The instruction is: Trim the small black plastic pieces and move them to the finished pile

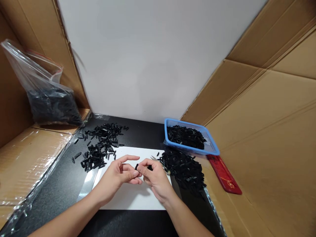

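Over a white sheet (123,200), my left hand (122,172) and my right hand (151,174) meet at the fingertips. Between them is a small black strip-like piece (136,167), pinched and mostly covered by the fingers. My left thumb presses toward its fingertips while the index finger stretches out above. The right thumb and index finger are closed on the same piece. Something dark shows inside the curled right fingers, too hidden to name. Behind my right hand, a pair of scissors (154,158) shows its metal tips and part of a handle.
Loose black pieces (103,141) are scattered at the left; a denser black heap (184,169) lies right. Behind it stands a blue basket (209,140) of black pieces. A bag (53,102) with dark contents sits left, a red flat object (225,176) right. Cardboard walls (266,125) flank the table.
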{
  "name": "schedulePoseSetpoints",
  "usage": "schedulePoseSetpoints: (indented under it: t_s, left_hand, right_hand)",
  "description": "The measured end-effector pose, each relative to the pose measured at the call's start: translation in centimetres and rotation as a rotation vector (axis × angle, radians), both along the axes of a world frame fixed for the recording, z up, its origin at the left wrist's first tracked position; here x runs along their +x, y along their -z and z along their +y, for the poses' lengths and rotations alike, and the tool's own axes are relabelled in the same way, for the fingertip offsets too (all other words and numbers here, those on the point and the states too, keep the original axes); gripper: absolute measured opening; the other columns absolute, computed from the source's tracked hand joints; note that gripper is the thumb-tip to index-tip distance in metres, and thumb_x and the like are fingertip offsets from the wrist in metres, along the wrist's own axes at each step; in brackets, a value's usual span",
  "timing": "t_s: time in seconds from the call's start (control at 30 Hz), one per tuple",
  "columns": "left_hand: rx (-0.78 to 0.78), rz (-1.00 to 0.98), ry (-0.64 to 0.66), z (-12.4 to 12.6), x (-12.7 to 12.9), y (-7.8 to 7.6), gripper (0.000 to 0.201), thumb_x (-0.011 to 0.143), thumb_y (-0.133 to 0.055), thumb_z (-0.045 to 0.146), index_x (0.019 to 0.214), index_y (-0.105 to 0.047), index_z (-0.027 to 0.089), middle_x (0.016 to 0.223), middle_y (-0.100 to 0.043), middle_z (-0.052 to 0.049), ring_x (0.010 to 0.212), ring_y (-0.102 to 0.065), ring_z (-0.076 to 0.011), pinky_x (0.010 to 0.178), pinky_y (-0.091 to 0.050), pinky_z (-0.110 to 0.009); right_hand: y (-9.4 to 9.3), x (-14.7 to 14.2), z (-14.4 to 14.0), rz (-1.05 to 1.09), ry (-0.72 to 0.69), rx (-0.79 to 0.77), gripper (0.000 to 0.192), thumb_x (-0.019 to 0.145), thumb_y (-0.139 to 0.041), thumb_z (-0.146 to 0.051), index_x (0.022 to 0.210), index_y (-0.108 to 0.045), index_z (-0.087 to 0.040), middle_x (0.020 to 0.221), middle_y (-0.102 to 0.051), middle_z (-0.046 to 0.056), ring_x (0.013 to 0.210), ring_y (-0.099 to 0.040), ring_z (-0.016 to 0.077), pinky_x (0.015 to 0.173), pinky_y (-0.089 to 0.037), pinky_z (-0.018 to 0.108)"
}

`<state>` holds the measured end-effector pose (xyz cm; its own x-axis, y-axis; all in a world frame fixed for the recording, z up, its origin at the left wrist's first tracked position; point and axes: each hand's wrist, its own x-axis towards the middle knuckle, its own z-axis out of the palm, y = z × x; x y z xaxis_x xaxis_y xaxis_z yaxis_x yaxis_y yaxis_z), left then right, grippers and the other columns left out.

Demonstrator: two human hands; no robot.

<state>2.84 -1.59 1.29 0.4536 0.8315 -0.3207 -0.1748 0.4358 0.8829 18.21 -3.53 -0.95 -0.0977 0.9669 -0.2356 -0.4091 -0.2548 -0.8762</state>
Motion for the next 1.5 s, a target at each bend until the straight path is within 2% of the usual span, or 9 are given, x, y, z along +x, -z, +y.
schedulePoseSetpoints:
  t_s: [0.17, 0.3, 0.37, 0.5, 0.7, 0.97, 1.13, 1.5]
  left_hand:
    - [-0.042, -0.016, -0.005, 0.0, 0.1, 0.0, 0.047, 0.066, -0.083, 0.027, 0.109, -0.067, 0.018, 0.07, -0.074, -0.003, 0.068, -0.073, -0.0204, 0.072, -0.055, -0.03]
    - [-0.041, -0.011, 0.022, 0.0, 0.2, 0.0, 0.043, 0.067, -0.082, 0.029, 0.106, -0.069, 0.018, 0.072, -0.075, -0.005, 0.069, -0.073, -0.02, 0.071, -0.055, -0.03]
    - [-0.029, -0.01, 0.034, 0.0, 0.2, 0.0, 0.037, 0.068, -0.081, 0.029, 0.102, -0.07, 0.018, 0.072, -0.075, -0.005, 0.069, -0.072, -0.019, 0.07, -0.055, -0.028]
    - [-0.014, -0.005, 0.039, 0.0, 0.2, -0.1, 0.031, 0.07, -0.08, 0.028, 0.097, -0.07, 0.017, 0.073, -0.075, -0.005, 0.069, -0.072, -0.0173, 0.069, -0.055, -0.026]
    - [-0.01, -0.011, 0.046, 0.0, 0.2, -0.1, 0.031, 0.071, -0.08, 0.028, 0.097, -0.067, 0.016, 0.074, -0.076, -0.005, 0.069, -0.073, -0.0175, 0.067, -0.055, -0.025]
    - [0.022, -0.023, 0.072, -0.1, -0.1, 0.0, 0.029, 0.077, -0.075, 0.029, 0.1, -0.064, 0.016, 0.078, -0.076, -0.006, 0.07, -0.073, -0.0177, 0.067, -0.056, -0.024]
    - [0.037, -0.054, 0.074, -0.2, 0.0, 0.2, 0.03, 0.081, -0.071, 0.031, 0.106, -0.062, 0.017, 0.082, -0.075, -0.007, 0.07, -0.073, -0.0172, 0.066, -0.056, -0.024]
    - [0.036, -0.065, 0.079, -0.1, 0.0, 0.1, 0.035, 0.081, -0.07, 0.032, 0.111, -0.06, 0.016, 0.083, -0.076, -0.011, 0.07, -0.073, -0.0188, 0.065, -0.056, -0.025]
  right_hand:
    - [0.0, 0.2, 0.0, 0.095, -0.007, -0.081, 0.037, 0.06, -0.084, -0.041, 0.063, -0.06, -0.014, 0.052, -0.057, -0.002, 0.038, -0.021, 0.001, 0.037, -0.008, 0.018]
    - [0.1, 0.4, 0.1, 0.151, 0.002, -0.098, 0.041, 0.058, -0.086, -0.041, 0.059, -0.053, -0.016, 0.041, -0.039, -0.011, 0.038, -0.015, 0.0013, 0.035, -0.008, 0.016]
    - [0.1, 0.4, 0.1, 0.158, 0.002, -0.099, 0.042, 0.058, -0.086, -0.041, 0.058, -0.052, -0.017, 0.04, -0.038, -0.011, 0.038, -0.015, 0.0012, 0.035, -0.009, 0.015]
    - [0.0, 0.4, 0.2, 0.169, 0.0, -0.11, 0.041, 0.057, -0.087, -0.041, 0.06, -0.055, -0.015, 0.045, -0.05, -0.006, 0.038, -0.018, 0.0003, 0.034, -0.009, 0.015]
    - [0.1, 0.5, 0.2, 0.177, -0.01, -0.126, 0.039, 0.056, -0.087, -0.041, 0.064, -0.061, -0.013, 0.044, -0.051, -0.005, 0.037, -0.019, 0.0001, 0.034, -0.009, 0.015]
    - [0.2, 0.7, 0.2, 0.196, -0.014, -0.126, 0.036, 0.056, -0.088, -0.039, 0.068, -0.067, -0.013, 0.043, -0.048, -0.006, 0.038, -0.018, 0.0005, 0.034, -0.009, 0.014]
    - [0.2, 0.8, 0.3, 0.233, -0.049, -0.117, 0.033, 0.061, -0.086, -0.038, 0.073, -0.07, -0.012, 0.042, -0.039, -0.009, 0.039, -0.015, 0.0006, 0.033, -0.01, 0.013]
    - [0.2, 1.1, 0.3, 0.285, -0.077, -0.146, 0.032, 0.062, -0.086, -0.036, 0.08, -0.072, -0.013, 0.042, -0.033, -0.011, 0.039, -0.013, 0.0007, 0.033, -0.01, 0.012]
